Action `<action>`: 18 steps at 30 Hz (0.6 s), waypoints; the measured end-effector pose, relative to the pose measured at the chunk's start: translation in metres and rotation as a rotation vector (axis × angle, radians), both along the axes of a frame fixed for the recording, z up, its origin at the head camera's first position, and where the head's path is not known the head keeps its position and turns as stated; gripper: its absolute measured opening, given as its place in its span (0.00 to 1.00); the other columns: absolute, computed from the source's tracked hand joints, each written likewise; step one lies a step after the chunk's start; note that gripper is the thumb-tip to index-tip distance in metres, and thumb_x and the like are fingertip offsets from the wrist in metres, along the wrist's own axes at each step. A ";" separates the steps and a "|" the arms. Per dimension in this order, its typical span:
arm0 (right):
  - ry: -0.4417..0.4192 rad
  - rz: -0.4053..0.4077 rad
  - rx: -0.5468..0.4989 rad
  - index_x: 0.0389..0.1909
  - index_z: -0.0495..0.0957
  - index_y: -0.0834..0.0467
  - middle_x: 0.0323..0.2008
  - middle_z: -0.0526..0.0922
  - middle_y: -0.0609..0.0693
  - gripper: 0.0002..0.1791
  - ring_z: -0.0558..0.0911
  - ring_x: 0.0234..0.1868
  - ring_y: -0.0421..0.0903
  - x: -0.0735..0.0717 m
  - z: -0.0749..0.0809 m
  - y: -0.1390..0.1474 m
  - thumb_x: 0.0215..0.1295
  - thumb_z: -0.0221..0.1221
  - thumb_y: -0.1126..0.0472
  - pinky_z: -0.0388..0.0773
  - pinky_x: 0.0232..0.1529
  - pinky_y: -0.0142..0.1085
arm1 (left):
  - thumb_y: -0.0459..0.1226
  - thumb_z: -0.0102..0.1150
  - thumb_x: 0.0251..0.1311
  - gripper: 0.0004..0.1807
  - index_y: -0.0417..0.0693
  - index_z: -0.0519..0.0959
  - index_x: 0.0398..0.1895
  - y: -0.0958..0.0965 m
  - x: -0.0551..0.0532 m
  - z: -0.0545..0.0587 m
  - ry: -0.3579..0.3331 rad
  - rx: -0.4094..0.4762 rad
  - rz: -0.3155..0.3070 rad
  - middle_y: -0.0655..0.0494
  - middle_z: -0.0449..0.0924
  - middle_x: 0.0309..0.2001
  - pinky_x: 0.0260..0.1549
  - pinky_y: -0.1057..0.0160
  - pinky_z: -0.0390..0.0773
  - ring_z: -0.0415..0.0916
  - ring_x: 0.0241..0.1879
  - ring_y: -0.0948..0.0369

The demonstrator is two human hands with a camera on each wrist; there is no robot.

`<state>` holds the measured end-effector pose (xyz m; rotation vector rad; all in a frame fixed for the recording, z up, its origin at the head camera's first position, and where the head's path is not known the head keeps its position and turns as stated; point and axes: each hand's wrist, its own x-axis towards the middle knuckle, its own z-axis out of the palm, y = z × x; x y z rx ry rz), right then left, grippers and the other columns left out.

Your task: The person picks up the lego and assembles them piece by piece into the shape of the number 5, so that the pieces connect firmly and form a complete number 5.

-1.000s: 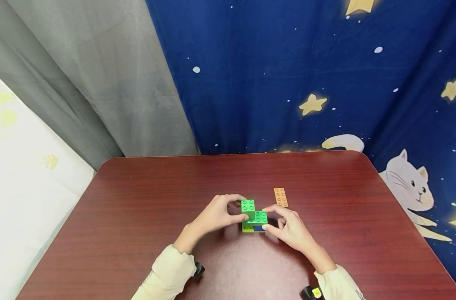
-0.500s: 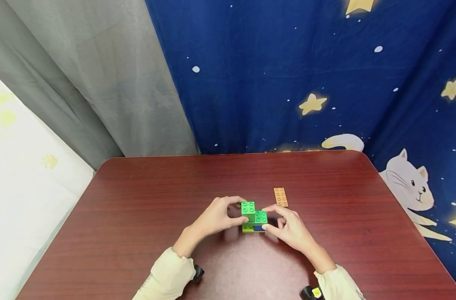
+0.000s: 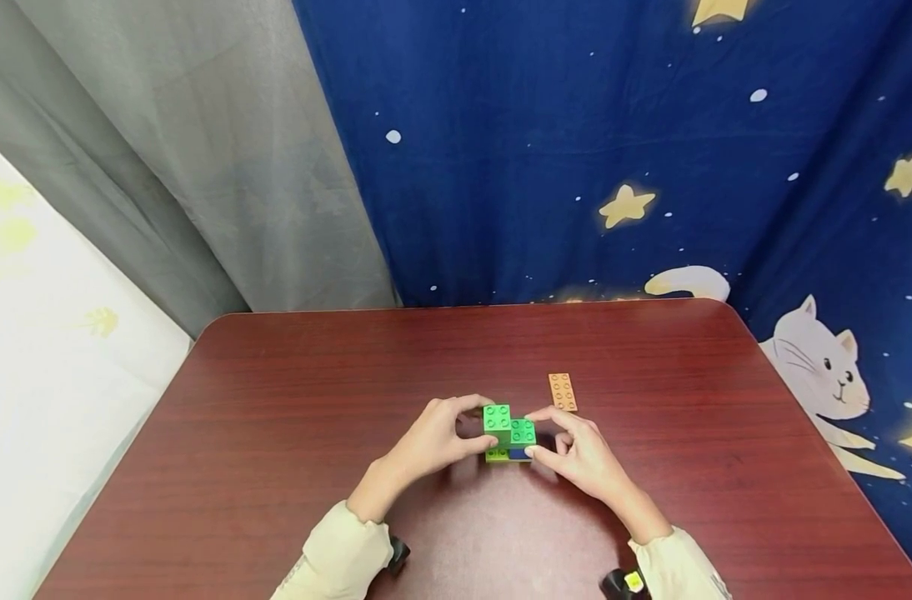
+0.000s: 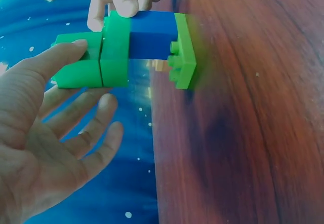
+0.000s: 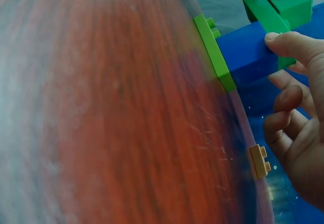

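A small square green toy brick (image 3: 497, 418) sits on the left end of a longer green brick (image 3: 523, 432). My left hand (image 3: 437, 435) pinches the square one between thumb and fingers, its other fingers spread in the left wrist view. Under the longer green brick is a blue section (image 4: 153, 36), which stands on a lime green plate (image 4: 186, 51) lying on the table. From the right, my right hand (image 3: 585, 457) pinches the longer green brick near its join with the blue, thumb in front, index finger behind. Its remaining fingers curl inward.
An orange studded plate (image 3: 563, 392) lies flat on the dark red-brown table (image 3: 313, 375), just behind my right hand. Blue and grey curtains (image 3: 501, 167) hang past the table's far edge.
My left hand has brought the square green brick slightly down and towards me, so it covers the left studs of the longer green brick. The right hand has hardly moved.
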<state>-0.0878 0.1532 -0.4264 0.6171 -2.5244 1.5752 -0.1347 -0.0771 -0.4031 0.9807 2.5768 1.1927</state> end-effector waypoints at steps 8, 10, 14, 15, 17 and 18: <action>-0.027 -0.005 0.004 0.45 0.77 0.57 0.05 0.61 0.50 0.19 0.60 0.08 0.32 0.000 0.002 -0.004 0.50 0.67 0.70 0.60 0.09 0.27 | 0.47 0.65 0.54 0.30 0.50 0.69 0.60 -0.007 0.000 -0.005 -0.098 0.066 -0.018 0.58 0.79 0.41 0.37 0.61 0.78 0.79 0.38 0.62; -0.034 -0.008 0.009 0.46 0.77 0.57 0.06 0.61 0.49 0.19 0.60 0.08 0.32 -0.001 0.002 -0.004 0.50 0.67 0.69 0.60 0.10 0.27 | 0.49 0.60 0.58 0.31 0.53 0.65 0.64 -0.009 0.001 -0.007 -0.171 0.092 0.010 0.54 0.78 0.47 0.37 0.60 0.78 0.78 0.42 0.61; -0.027 -0.020 0.010 0.46 0.77 0.56 0.07 0.60 0.47 0.20 0.59 0.09 0.32 -0.004 -0.007 -0.001 0.50 0.68 0.69 0.59 0.10 0.28 | 0.52 0.46 0.67 0.26 0.61 0.61 0.67 -0.010 0.004 -0.010 -0.311 0.140 0.055 0.49 0.75 0.52 0.36 0.56 0.78 0.77 0.45 0.56; -0.025 -0.025 0.013 0.46 0.77 0.55 0.07 0.60 0.46 0.20 0.58 0.09 0.32 -0.005 -0.011 0.000 0.50 0.68 0.68 0.59 0.10 0.28 | 0.52 0.43 0.68 0.25 0.63 0.60 0.67 -0.009 0.005 -0.010 -0.328 0.152 0.054 0.49 0.74 0.54 0.35 0.54 0.78 0.76 0.45 0.55; -0.025 -0.033 0.022 0.46 0.77 0.53 0.08 0.60 0.45 0.21 0.58 0.09 0.31 -0.007 -0.020 0.003 0.50 0.68 0.66 0.58 0.10 0.29 | 0.51 0.42 0.69 0.25 0.67 0.58 0.68 -0.009 0.007 -0.011 -0.315 0.161 0.045 0.49 0.71 0.57 0.39 0.54 0.77 0.75 0.49 0.55; -0.027 -0.035 0.028 0.47 0.77 0.52 0.08 0.60 0.44 0.21 0.58 0.09 0.31 -0.009 -0.024 0.004 0.50 0.69 0.65 0.58 0.10 0.29 | 0.51 0.44 0.68 0.26 0.69 0.56 0.69 -0.008 0.008 -0.012 -0.299 0.165 0.042 0.50 0.70 0.58 0.41 0.55 0.77 0.74 0.51 0.56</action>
